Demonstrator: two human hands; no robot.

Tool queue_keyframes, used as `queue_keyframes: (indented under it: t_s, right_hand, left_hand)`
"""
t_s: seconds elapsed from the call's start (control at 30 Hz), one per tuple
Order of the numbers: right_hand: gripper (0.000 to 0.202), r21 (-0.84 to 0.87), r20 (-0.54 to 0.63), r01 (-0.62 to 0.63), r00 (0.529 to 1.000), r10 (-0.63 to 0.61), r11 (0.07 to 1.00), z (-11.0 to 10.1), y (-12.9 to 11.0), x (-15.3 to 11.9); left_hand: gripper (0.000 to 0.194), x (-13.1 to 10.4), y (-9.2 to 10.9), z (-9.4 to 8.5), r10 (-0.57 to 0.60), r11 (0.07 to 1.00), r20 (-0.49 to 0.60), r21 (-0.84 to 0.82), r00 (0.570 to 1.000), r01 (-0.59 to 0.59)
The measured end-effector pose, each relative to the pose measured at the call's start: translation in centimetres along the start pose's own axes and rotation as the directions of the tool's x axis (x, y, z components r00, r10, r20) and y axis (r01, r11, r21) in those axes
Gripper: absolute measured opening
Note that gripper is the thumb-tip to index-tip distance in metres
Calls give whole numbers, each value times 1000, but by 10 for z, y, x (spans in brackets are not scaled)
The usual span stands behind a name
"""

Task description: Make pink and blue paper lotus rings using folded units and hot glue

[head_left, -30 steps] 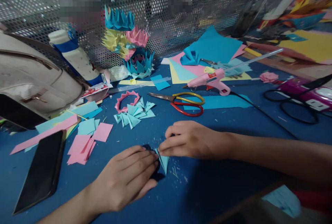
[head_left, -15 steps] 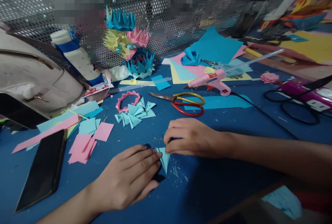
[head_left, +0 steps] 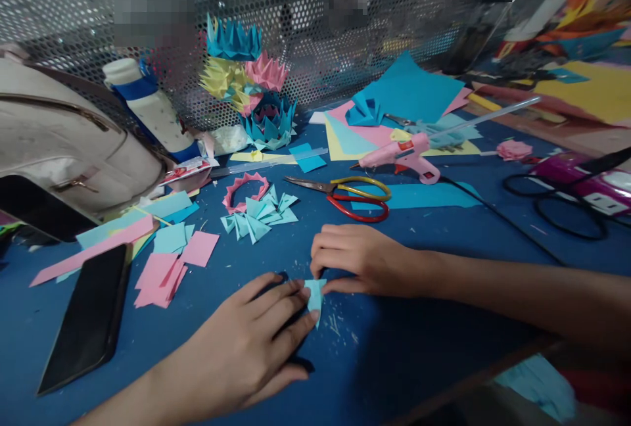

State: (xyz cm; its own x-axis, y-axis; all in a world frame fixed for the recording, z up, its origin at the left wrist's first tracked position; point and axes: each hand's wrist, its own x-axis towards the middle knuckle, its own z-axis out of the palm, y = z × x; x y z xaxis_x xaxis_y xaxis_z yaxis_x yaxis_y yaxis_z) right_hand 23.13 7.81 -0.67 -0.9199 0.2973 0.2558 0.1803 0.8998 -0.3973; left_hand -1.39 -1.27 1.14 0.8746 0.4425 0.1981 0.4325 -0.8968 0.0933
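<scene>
A small folded piece of light blue paper, narrowing to a point toward me, lies on the blue table. My left hand is spread palm-down beside it, its fingertips pressing the paper's left side and lower part against the table. At the upper right corner, my right hand has its thumb and curled index finger closed on the paper's edge. Beyond my hands sit several folded light blue paper pieces, touching a pink folded-paper ring.
Scissors and a pink glue gun lie ahead, its black cord running right. Pink paper squares and a phone are at left. Behind stand folded-paper flowers, a bottle and a bag.
My left fingers have spread apart, with one now lower on the paper. My right thumb has opened slightly away from the curled fingers along the paper's edge. The view has shifted slightly.
</scene>
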Motion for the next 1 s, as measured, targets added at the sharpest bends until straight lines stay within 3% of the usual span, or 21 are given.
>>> queue_keyframes:
  t_s: [0.17,0.33,0.5,0.8,1.0]
  right_hand:
    - [23,103,28,-17,1000,14,995,-1,3,1]
    - [17,159,53,-76,996,68,984,-3,-1,4]
    - [14,144,88,-152,986,140,978,-8,-8,8]
    - [16,27,237,-404,891,387,914,-25,-38,28]
    - [18,33,264,-435,872,412,900,-26,-40,36]
  left_hand:
    - [41,-4,-6,6,22,996,-67,-82,997,-27]
    - [53,-1,-3,9,4,999,-1,-45,1000,-4]
    - [52,-1,5,1,-12,999,52,-35,999,14]
    - [45,0,11,-11,-25,998,70,-52,997,28]
    - [32,-6,15,-2,-91,985,-53,-150,994,82]
